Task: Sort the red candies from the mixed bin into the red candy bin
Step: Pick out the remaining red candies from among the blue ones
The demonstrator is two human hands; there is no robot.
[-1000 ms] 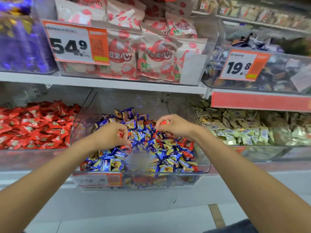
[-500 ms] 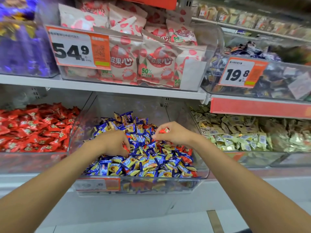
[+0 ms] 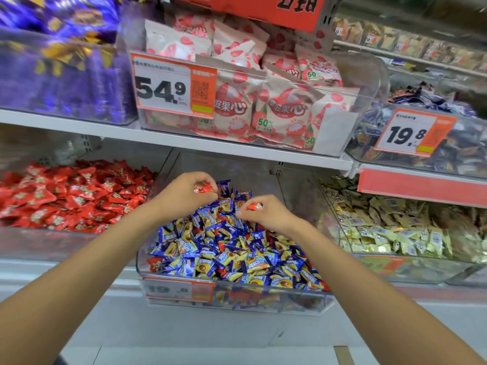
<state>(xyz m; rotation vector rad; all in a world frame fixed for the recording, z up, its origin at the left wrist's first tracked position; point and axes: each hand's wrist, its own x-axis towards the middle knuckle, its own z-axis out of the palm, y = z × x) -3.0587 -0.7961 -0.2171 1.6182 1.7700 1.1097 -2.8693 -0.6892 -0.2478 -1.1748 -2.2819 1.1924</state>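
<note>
While a red candy (image 3: 203,188) is being pinched at the fingertips of the left hand (image 3: 184,197), a second red candy (image 3: 255,206) is being gripped between thumb and forefinger of the right hand (image 3: 266,214); both hands are being kept closed around these wrappers, with the remaining fingers curled in, and whether more pieces are being carried inside the palms cannot be told. Both candies are being held just above the heap in the mixed bin (image 3: 237,296), not yet over the red candy bin (image 3: 47,243), which is standing just beside it to the left, already well filled.

Several risks are being run here. The wrappers are slick and are being caught only by their edges, so a piece is likely to be dropped back among the blue and yellow candies (image 3: 210,248) if the pinch is being loosened during the carry. The clear wall between the two bins is having to be cleared by the left hand; a low crossing is likely to knock the candy loose. Red pieces, such as the one lying at the front left of the heap (image 3: 155,262), are being half buried by the others, so some are likely to be overlooked. The right hand is being asked for the longer reach, past the left arm, where a collision is possible.
</note>
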